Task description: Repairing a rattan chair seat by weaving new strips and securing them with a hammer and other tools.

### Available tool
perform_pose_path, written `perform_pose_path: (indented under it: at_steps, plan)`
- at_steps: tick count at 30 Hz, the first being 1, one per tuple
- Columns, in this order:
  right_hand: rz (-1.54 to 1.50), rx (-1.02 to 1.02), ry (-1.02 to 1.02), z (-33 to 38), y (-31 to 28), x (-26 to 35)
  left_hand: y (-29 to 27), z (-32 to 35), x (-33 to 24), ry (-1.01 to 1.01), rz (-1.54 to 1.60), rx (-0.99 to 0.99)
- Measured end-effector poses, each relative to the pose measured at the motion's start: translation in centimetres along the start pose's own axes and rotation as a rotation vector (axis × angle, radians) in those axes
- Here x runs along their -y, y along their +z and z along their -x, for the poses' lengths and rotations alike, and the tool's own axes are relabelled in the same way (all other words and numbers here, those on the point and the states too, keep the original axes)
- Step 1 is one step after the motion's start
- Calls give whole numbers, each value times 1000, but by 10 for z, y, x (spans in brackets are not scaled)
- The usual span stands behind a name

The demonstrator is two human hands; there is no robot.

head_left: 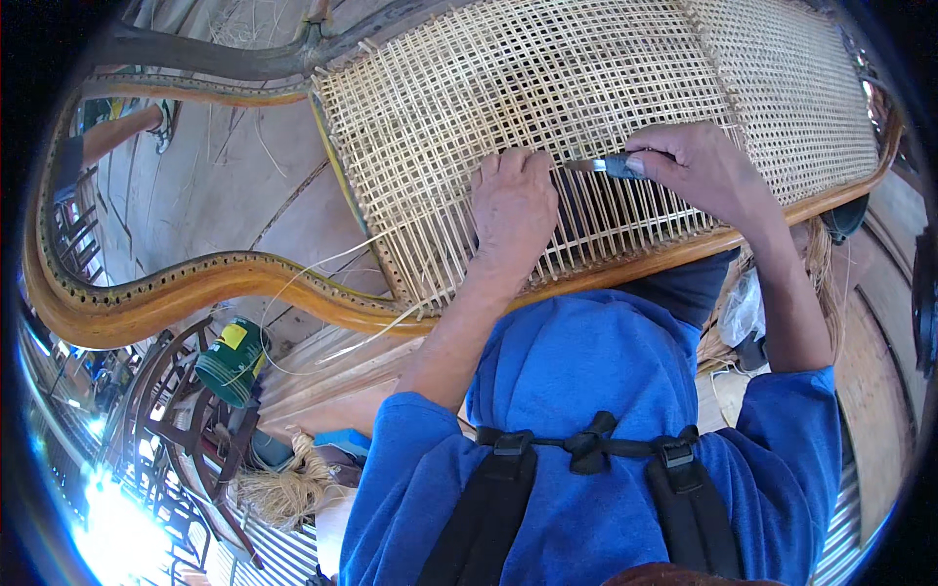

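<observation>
Open cane weave (586, 68) above both hands (wooden frame rail (684, 249) below, blocking).

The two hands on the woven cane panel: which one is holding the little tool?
The right hand pinches the small dark-handled metal tool, its tip poking into the pale woven cane panel. The left hand holds nothing; it lies flat on the strands.

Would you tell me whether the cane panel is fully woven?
Partly woven: the cane panel is open-gridded by the left hand, denser at the far right.
</observation>
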State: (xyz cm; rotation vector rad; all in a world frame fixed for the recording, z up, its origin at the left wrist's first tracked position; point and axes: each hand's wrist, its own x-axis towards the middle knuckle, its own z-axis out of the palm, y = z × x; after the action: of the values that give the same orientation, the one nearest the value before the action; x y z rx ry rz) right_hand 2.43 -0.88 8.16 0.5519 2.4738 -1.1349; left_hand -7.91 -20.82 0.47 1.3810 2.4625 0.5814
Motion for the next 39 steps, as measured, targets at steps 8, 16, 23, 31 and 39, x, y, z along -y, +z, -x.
perform_pose_path:
  at_steps: [8,16,23,31,39]
  plan:
    - [-202,-89,145,14,19,-5,7,0,-4,-125,39,-16]
    - [-141,-113,73,7,14,2,11,2,-6,-119,43,-81]
    - [98,154,10,4,-10,0,10,-2,-16,-28,-6,-74]
    - [149,106,-54,-10,-13,7,11,-2,-13,-34,19,-56]
    - [115,123,-70,-11,-12,-5,12,-9,-10,-107,59,16]
